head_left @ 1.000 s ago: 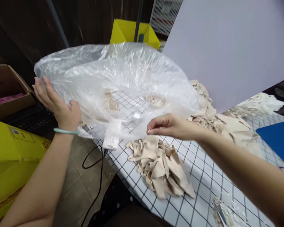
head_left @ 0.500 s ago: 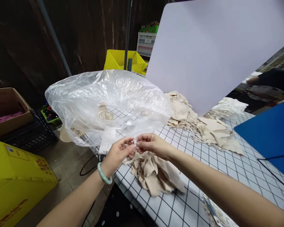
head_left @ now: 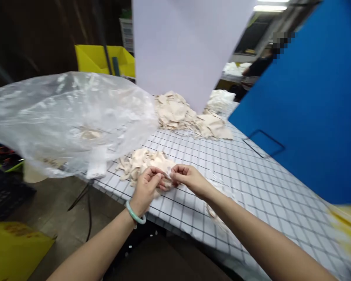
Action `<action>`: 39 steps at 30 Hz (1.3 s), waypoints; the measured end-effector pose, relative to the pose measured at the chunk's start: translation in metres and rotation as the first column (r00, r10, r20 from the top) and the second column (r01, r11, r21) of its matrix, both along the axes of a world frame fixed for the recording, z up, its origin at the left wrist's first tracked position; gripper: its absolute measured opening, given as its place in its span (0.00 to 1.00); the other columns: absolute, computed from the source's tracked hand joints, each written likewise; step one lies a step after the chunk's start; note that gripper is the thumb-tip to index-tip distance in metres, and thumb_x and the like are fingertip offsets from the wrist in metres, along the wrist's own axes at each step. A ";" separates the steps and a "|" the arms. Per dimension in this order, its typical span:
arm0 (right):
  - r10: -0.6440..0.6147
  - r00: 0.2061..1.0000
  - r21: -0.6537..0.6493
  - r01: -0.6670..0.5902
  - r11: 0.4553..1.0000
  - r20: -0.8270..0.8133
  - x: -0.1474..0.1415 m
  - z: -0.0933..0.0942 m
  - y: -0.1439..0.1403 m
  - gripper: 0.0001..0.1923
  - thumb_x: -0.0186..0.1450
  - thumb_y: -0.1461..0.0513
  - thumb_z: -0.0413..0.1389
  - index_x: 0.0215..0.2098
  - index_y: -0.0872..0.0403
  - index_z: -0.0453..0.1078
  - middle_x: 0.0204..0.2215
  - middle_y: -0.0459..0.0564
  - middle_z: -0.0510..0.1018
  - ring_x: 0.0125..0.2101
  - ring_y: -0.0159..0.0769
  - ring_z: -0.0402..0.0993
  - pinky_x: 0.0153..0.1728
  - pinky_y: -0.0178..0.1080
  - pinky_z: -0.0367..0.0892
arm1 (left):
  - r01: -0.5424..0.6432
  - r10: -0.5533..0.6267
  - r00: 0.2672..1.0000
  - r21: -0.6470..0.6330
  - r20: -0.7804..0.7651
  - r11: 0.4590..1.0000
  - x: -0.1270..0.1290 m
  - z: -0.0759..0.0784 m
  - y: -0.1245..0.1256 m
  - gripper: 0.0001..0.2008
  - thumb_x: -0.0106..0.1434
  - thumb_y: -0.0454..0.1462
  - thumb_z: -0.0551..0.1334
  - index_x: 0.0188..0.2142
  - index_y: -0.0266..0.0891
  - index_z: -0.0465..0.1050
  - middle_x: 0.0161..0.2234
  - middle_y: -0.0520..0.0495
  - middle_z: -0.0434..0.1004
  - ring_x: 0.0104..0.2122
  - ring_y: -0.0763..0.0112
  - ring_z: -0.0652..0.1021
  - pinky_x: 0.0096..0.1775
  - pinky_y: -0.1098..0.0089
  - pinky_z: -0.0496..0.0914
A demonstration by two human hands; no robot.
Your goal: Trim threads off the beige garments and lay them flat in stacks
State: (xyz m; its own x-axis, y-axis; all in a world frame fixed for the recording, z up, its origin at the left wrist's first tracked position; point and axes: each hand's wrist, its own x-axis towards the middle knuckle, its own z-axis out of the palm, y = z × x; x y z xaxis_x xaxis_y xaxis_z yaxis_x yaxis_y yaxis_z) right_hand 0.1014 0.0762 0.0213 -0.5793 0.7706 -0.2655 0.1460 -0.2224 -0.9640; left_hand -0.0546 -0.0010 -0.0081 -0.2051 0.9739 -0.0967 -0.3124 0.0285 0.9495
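In the head view, my left hand (head_left: 148, 186), with a pale green bangle (head_left: 135, 214) at its wrist, is closed in a pinch. My right hand (head_left: 190, 180) pinches from the other side, its fingertips almost meeting the left ones. Between them shows a small white strip (head_left: 169, 170), like a tag; its exact kind is too small to make out. Just behind and below the hands lies a crumpled heap of beige fabric pieces (head_left: 143, 159) on the checked tablecloth (head_left: 175, 144).
A large clear plastic bag (head_left: 111, 101) spreads over the table's left part. More beige fabric (head_left: 175, 111) is piled at the back, below a pale panel (head_left: 187, 47). A blue board (head_left: 304, 117) stands right, with a black cable (head_left: 260, 130). Yellow boxes (head_left: 14, 249) flank the table; a person (head_left: 259, 66) is behind.
The view has swung to the right, so the plastic bag and fabric sit further left and more of the blue board shows. Both hands keep their pinch around the white strip.
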 end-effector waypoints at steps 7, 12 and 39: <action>-0.607 0.758 0.404 0.491 0.772 0.239 0.142 -0.030 -0.056 0.10 0.59 0.55 0.58 0.28 0.53 0.67 0.23 0.43 0.68 0.24 0.30 0.63 0.26 0.34 0.59 | 0.333 -0.309 0.884 0.010 -0.351 0.943 0.066 -0.025 -0.011 0.09 0.64 0.42 0.61 0.39 0.38 0.72 0.34 0.49 0.73 0.32 0.71 0.74 0.37 0.70 0.72; -0.762 0.531 0.532 0.552 0.642 0.370 0.210 -0.063 -0.093 0.10 0.61 0.55 0.54 0.28 0.53 0.69 0.22 0.45 0.70 0.24 0.34 0.66 0.26 0.36 0.63 | 0.558 -0.443 0.719 0.064 -0.536 0.828 0.124 -0.037 -0.024 0.08 0.67 0.39 0.56 0.38 0.38 0.71 0.35 0.46 0.73 0.36 0.67 0.75 0.39 0.67 0.70; -0.667 0.495 0.795 -0.085 0.600 0.557 0.171 -0.073 -0.074 0.04 0.63 0.65 0.52 0.33 0.53 0.69 0.33 0.51 0.76 0.35 0.40 0.71 0.32 0.38 0.59 | 0.389 -0.086 0.661 0.242 -0.746 0.889 0.160 -0.059 -0.030 0.10 0.60 0.27 0.53 0.37 0.39 0.69 0.37 0.45 0.72 0.41 0.64 0.73 0.46 0.63 0.70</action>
State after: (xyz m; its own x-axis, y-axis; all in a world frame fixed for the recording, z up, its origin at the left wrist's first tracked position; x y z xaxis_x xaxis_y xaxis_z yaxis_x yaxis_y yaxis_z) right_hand 0.2722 0.0026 -0.0514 -0.1226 0.9663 0.2264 0.9249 0.1940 -0.3271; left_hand 0.1058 -0.0308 -0.0670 0.1811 0.9271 0.3281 0.4143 -0.3745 0.8295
